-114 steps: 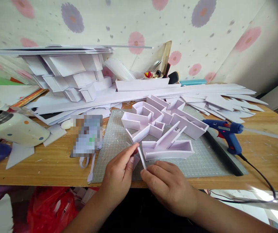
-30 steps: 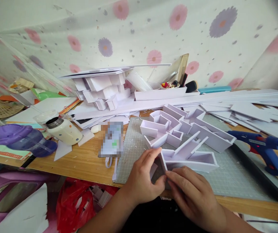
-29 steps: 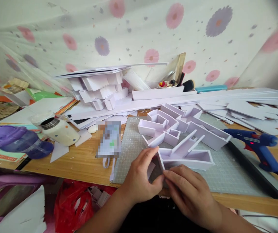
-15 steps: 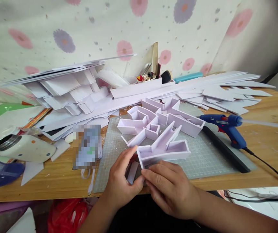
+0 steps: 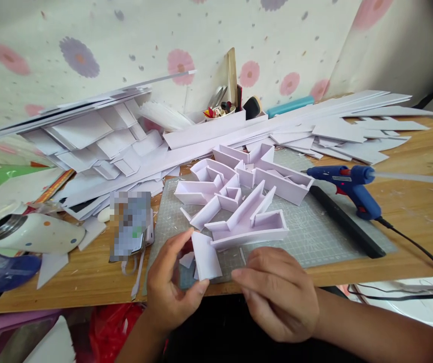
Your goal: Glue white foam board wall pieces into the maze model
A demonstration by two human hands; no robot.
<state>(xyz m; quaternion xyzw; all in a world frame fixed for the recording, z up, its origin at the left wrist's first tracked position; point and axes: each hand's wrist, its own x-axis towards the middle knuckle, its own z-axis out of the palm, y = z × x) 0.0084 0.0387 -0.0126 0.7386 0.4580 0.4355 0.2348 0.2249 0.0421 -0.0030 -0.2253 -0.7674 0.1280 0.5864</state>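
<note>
The left hand (image 5: 174,285) grasps a white panel (image 5: 206,257) by its far and near ends, between forefinger and thumb. The panel lies at the near left end of the near tray (image 5: 252,236); contact between them cannot be told. The right hand (image 5: 279,292), apart from the panel on its right, has its fingers curled; whether they grip anything cannot be told. Beyond the near tray, joined white compartments (image 5: 284,186) rest on the gridded mat (image 5: 300,237). To the right are a black bar (image 5: 347,222) and a blue glue gun (image 5: 353,186); to the left, a phone (image 5: 131,227).
</note>
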